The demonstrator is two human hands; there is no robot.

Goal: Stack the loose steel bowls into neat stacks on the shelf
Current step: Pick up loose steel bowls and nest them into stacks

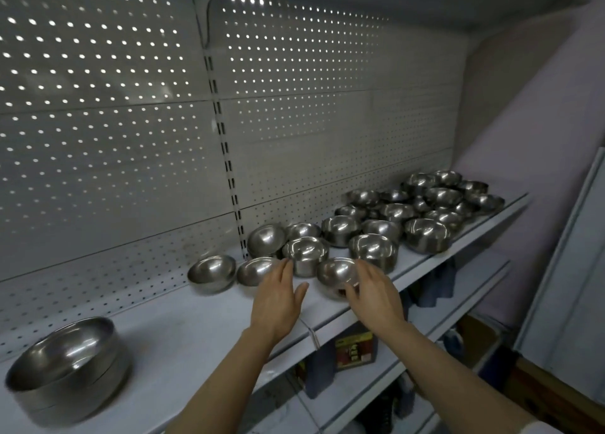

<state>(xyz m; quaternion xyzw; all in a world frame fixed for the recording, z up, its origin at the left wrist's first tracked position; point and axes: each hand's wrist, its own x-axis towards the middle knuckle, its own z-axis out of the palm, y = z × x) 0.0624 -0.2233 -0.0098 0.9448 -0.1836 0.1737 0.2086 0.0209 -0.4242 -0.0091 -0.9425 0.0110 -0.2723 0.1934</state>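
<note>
Small polished steel bowls point(339, 271) lie loose along the white shelf point(183, 329), light, rigid and slick, so with your right hand point(376, 294) cupping the nearest one's rim and your left hand point(278, 297) spread empty beside it, pinch rims firmly.

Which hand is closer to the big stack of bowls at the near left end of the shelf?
Left. The left hand is nearer the big bowl stack, though well right of it; the right hand, farther right, touches a small bowl.
</note>
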